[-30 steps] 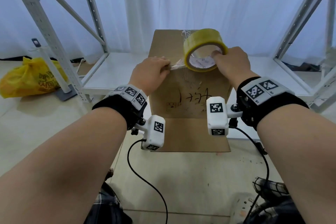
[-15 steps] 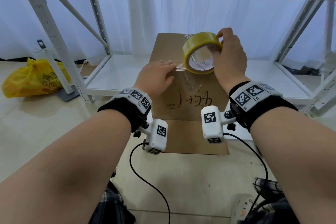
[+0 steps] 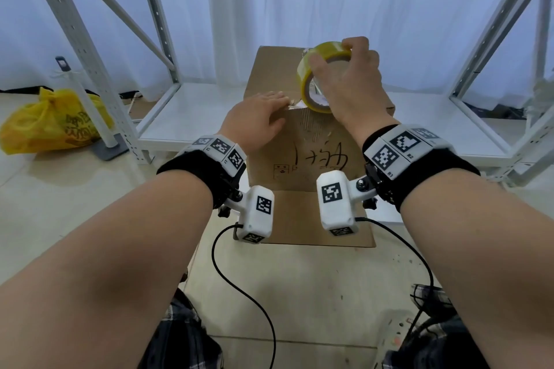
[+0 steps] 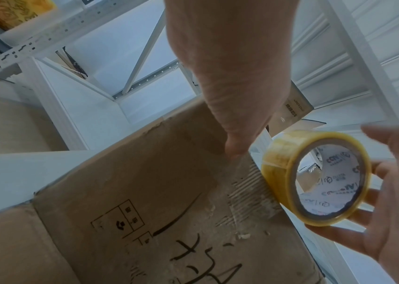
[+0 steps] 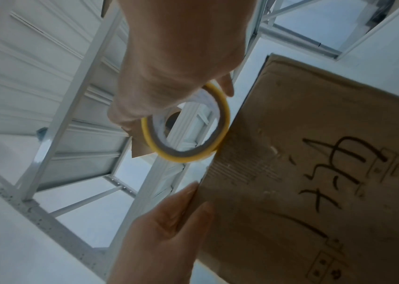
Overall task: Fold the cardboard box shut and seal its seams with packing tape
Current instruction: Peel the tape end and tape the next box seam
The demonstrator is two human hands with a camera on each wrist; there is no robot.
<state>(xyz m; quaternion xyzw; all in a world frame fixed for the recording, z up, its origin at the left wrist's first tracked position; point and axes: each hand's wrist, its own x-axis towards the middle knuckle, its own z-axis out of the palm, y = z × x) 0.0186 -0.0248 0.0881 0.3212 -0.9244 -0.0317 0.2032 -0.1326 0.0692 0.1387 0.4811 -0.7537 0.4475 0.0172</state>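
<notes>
Since a second ago the right hand (image 3: 347, 84) has turned the tape roll (image 3: 322, 78) from a knuckles-up hold into a grip with the thumb across its near face and the fingers curled over its top, and has carried it a little further from the body, while the left hand (image 3: 257, 123) has gone from pinching the tape's loose end to lying with nearly straight fingers pressed on the cardboard box (image 3: 308, 159). That pairing reads as anchoring: the left fingertips (image 4: 236, 151) seem to pin the start of the strip at the box's far top edge so the right can draw tape out away from them (the strip itself is too clear and thin to trace with certainty). The roll stands on edge just to the right of the left fingertips, its lower rim at or touching the cardboard where the paper skin is already torn to bare corrugation, which may give poor adhesion. The box sits directly under both hands, its panel with black handwriting facing up, a flap hanging toward the body below the wrists; whether the seam beyond the hands is closed I cannot tell. It rests against a low white shelf (image 3: 192, 117) of a metal rack (image 3: 90, 48), on a pale tiled floor (image 3: 54, 198). Left of the left hand lies a yellow plastic bag (image 3: 54, 123); white curtains hang beyond both hands.
</notes>
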